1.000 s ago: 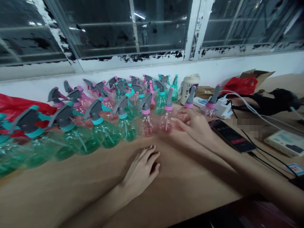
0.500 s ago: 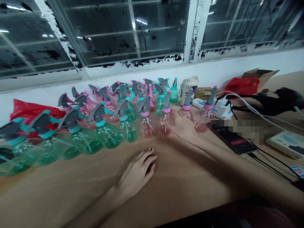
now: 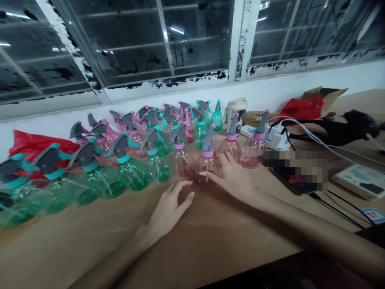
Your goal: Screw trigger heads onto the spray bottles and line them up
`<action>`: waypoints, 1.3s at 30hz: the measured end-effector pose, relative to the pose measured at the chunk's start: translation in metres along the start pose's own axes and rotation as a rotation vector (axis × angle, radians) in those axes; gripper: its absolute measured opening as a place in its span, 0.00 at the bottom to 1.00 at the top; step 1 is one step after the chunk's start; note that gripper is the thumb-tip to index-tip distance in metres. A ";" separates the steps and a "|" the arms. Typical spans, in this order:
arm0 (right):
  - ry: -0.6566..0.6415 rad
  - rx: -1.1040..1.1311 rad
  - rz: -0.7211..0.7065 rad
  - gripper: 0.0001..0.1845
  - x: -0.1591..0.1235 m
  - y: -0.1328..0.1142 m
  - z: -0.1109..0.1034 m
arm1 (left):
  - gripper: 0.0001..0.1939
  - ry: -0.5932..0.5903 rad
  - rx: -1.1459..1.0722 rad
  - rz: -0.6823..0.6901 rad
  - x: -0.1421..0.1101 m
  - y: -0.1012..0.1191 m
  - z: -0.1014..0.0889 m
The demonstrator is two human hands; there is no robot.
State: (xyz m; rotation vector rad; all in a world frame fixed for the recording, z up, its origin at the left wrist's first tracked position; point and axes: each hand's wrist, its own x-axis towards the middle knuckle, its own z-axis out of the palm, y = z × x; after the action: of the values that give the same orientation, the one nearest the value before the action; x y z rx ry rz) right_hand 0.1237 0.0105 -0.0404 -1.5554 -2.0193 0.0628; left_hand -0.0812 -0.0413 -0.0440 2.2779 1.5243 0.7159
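Several small plastic spray bottles stand in rows on the brown table (image 3: 210, 241), green ones (image 3: 134, 170) with teal collars to the left and pink ones (image 3: 231, 146) with pink collars to the right. My right hand (image 3: 233, 176) curls around a pink spray bottle (image 3: 207, 160) in the front row and pulls it slightly forward. My left hand (image 3: 170, 206) hovers just in front of the row with fingers spread, holding nothing, close to the same bottle.
A coffee cup (image 3: 236, 112), a white power strip (image 3: 270, 136) with cables, a phone (image 3: 296, 182), a black object (image 3: 345, 128), a white box (image 3: 359, 180), red bags (image 3: 33, 144) and a cardboard box (image 3: 323, 94) lie around. Windows line the wall behind.
My right hand moved left from the bottles at the right and closed on a front-row pink bottle, drawing it forward. My left hand lifted from the table and opened toward it.
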 end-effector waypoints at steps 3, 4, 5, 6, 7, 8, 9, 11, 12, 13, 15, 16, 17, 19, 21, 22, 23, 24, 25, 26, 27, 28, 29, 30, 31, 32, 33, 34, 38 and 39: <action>0.005 0.063 -0.052 0.35 -0.012 -0.004 -0.004 | 0.15 0.036 -0.051 -0.004 0.010 0.007 -0.006; -0.001 0.095 -0.070 0.35 -0.016 -0.006 -0.006 | 0.18 0.052 -0.075 0.003 0.014 0.010 -0.009; -0.013 0.124 -0.090 0.34 -0.021 -0.009 -0.007 | 0.21 0.066 -0.104 0.014 0.018 0.014 -0.011; -0.027 0.141 -0.108 0.34 -0.025 -0.012 -0.008 | 0.24 0.078 -0.139 0.029 0.021 0.018 -0.013; -0.037 0.142 -0.122 0.34 -0.030 -0.015 -0.010 | 0.28 0.083 -0.176 0.045 0.024 0.022 -0.016; -0.049 0.132 -0.137 0.34 -0.034 -0.018 -0.010 | 0.30 0.089 -0.211 0.060 0.026 0.027 -0.018; -0.055 0.116 -0.151 0.34 -0.038 -0.021 -0.010 | 0.32 0.092 -0.241 0.067 0.028 0.032 -0.019; -0.053 0.074 -0.180 0.36 -0.044 -0.027 -0.008 | 0.33 0.104 -0.301 0.058 0.030 0.040 -0.021; -0.042 0.047 -0.195 0.37 -0.047 -0.030 -0.006 | 0.32 0.118 -0.337 0.047 0.031 0.043 -0.020; -0.029 0.018 -0.213 0.38 -0.049 -0.032 -0.003 | 0.31 0.132 -0.381 0.036 0.031 0.045 -0.019; 0.009 -0.038 -0.256 0.40 -0.052 -0.036 0.003 | 0.27 0.173 -0.462 0.023 0.032 0.047 -0.015; 0.028 -0.056 -0.281 0.41 -0.054 -0.038 0.006 | 0.24 0.191 -0.484 0.021 0.033 0.046 -0.013; 0.047 -0.066 -0.304 0.43 -0.055 -0.039 0.009 | 0.21 0.201 -0.491 0.022 0.033 0.046 -0.012; 0.071 -0.061 -0.338 0.46 -0.056 -0.039 0.013 | 0.17 0.222 -0.467 0.032 0.035 0.043 -0.010; 0.062 -0.034 -0.361 0.48 -0.056 -0.036 0.016 | 0.16 0.243 -0.430 0.050 0.037 0.041 -0.011; 0.036 -0.009 -0.381 0.49 -0.054 -0.032 0.016 | 0.16 0.254 -0.415 0.058 0.038 0.040 -0.012; -0.003 0.026 -0.412 0.49 -0.052 -0.027 0.017 | 0.17 0.262 -0.401 0.064 0.038 0.040 -0.014; -0.049 0.069 -0.449 0.48 -0.049 -0.021 0.017 | 0.17 0.260 -0.390 0.068 0.038 0.040 -0.015; -0.108 0.119 -0.503 0.46 -0.045 -0.014 0.017 | 0.17 0.254 -0.381 0.073 0.039 0.040 -0.017; -0.153 0.170 -0.542 0.43 -0.041 -0.006 0.017 | 0.17 0.246 -0.374 0.076 0.039 0.040 -0.019; -0.174 0.211 -0.566 0.41 -0.037 0.002 0.018 | 0.17 0.239 -0.369 0.079 0.039 0.040 -0.020; -0.191 0.250 -0.582 0.37 -0.032 0.010 0.019 | 0.16 0.234 -0.366 0.081 0.039 0.040 -0.021; -0.195 0.278 -0.568 0.33 -0.028 0.017 0.020 | 0.15 0.231 -0.364 0.083 0.039 0.040 -0.021; -0.195 0.296 -0.549 0.27 -0.024 0.024 0.022 | 0.14 0.227 -0.364 0.083 0.039 0.040 -0.022; -0.194 0.309 -0.531 0.22 -0.021 0.031 0.024 | 0.14 0.221 -0.367 0.083 0.040 0.039 -0.022; -0.188 0.317 -0.505 0.18 -0.018 0.036 0.027 | 0.14 0.209 -0.372 0.084 0.040 0.039 -0.022; -0.184 0.321 -0.480 0.16 -0.016 0.040 0.029 | 0.14 0.197 -0.383 0.087 0.040 0.039 -0.022; -0.185 0.321 -0.456 0.15 -0.014 0.044 0.032 | 0.14 0.186 -0.398 0.087 0.040 0.038 -0.022; -0.225 0.299 -0.422 0.15 -0.012 0.052 0.042 | 0.14 0.169 -0.455 0.050 0.040 0.037 -0.022; -0.236 0.294 -0.428 0.15 -0.012 0.053 0.044 | 0.14 0.169 -0.472 0.036 0.040 0.037 -0.022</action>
State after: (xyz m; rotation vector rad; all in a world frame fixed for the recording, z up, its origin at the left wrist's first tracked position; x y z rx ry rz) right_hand 0.1506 0.0300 -0.1013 -0.9513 -2.3594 0.3721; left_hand -0.0527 -0.0190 0.0030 1.9313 1.2178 1.1639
